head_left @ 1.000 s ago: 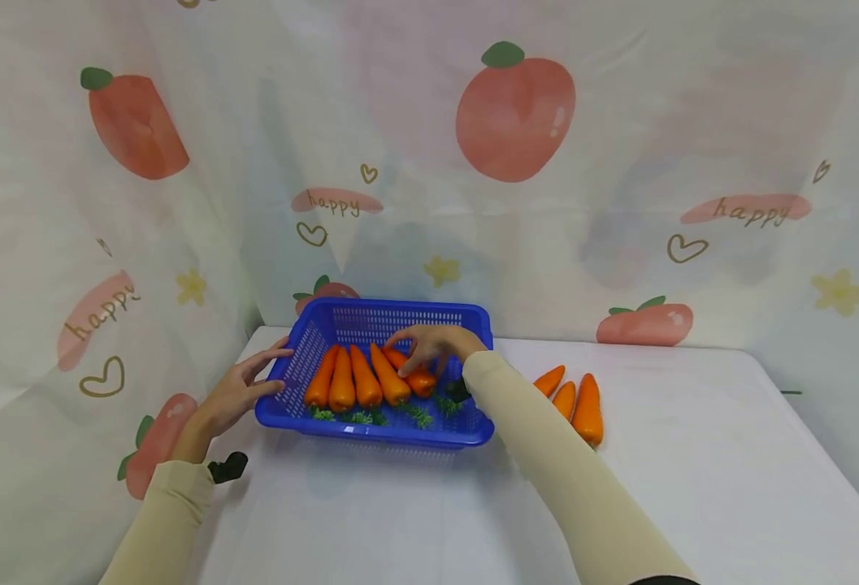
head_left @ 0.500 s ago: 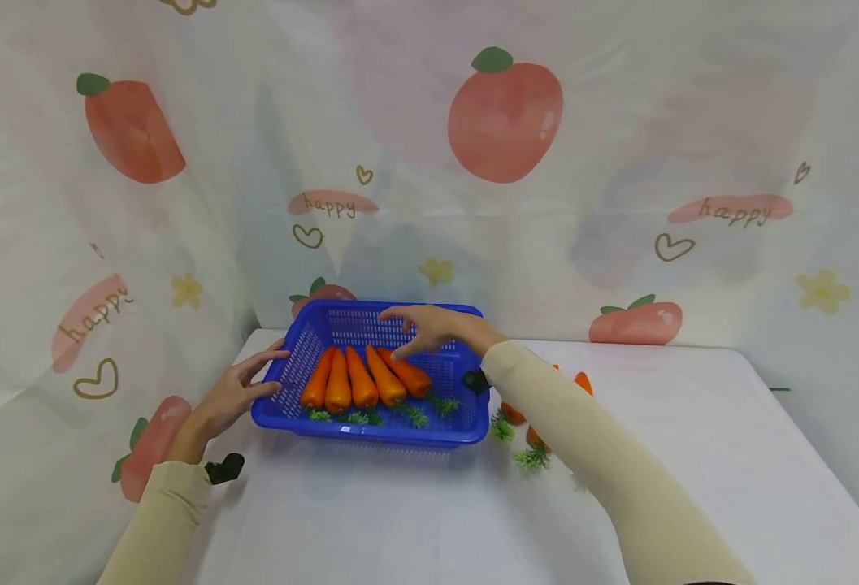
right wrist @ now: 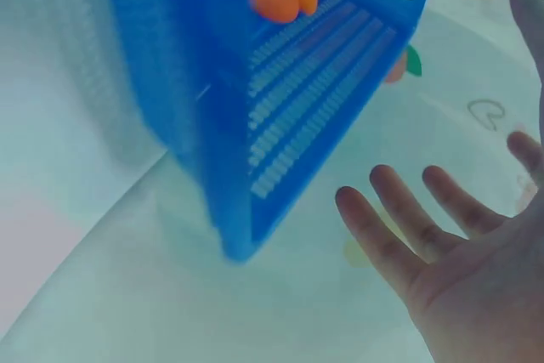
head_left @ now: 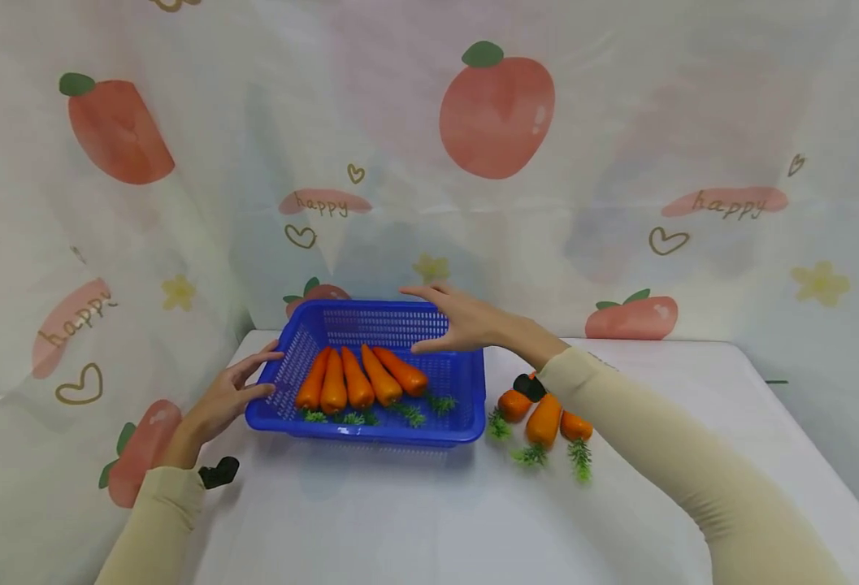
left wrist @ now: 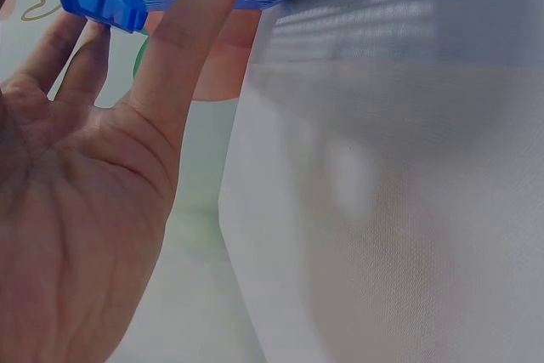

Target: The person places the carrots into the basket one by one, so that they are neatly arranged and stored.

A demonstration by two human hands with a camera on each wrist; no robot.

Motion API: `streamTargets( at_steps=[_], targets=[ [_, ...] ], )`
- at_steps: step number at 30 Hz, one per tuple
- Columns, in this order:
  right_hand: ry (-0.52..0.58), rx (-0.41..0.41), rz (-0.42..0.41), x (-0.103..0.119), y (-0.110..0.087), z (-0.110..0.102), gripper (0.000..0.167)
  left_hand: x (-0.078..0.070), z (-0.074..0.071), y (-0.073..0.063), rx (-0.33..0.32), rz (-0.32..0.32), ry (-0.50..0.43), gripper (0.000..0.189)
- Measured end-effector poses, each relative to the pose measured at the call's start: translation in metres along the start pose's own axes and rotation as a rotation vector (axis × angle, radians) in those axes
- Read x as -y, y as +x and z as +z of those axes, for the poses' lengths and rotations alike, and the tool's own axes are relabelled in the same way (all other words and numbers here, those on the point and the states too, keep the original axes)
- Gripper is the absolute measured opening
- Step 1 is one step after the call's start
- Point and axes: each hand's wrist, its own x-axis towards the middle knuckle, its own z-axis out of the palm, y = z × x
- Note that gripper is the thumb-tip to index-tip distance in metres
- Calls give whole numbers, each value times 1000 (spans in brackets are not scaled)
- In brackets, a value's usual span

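A blue plastic basket [head_left: 366, 433] stands on the white table, with several orange carrots [head_left: 358, 382] with green tops lying side by side in it. My left hand [head_left: 226, 398] is at its left rim, thumb and fingers spread and fairly straight against it. In the left wrist view the thumb [left wrist: 183, 48] reaches up to the basket's side. My right hand [head_left: 466, 318] is held over the basket's back right corner, fingers spread and holding nothing. The right wrist view shows these fingers [right wrist: 408, 214] apart from the basket wall [right wrist: 340, 95].
Three carrots [head_left: 544, 422] with green tops lie on the table right of the basket, partly behind the right forearm. White table surface [head_left: 400, 520] extends in front. A patterned cloth [head_left: 619, 122] hangs behind and at the left.
My right hand has let go of the rightmost carrot in the basket and has risen back and to the right. The left hand stays at the rim.
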Motion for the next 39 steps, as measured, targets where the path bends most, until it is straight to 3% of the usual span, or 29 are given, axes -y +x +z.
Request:
streamTargets(
  at_steps=[10,20,26,33,39],
  targets=[
    [-107,-127,49,-20,-73,-22,95,5,-2,-1,0,0,14,59],
    [-34,-223,120,-46,-154,-33,92,6,-1,-1,-1,3,-11,59],
    [-65,-311,87,-57,-195,-32,93,4,-1,0,-4,-5,-9,59],
    [-64,-364,105,-66,-224,-26,91,3,-1,-1,-2,-4,4,59],
    [-40,-386,95,-75,-229,-14,89,3,-1,-1,-3,-5,5,59]
  ],
)
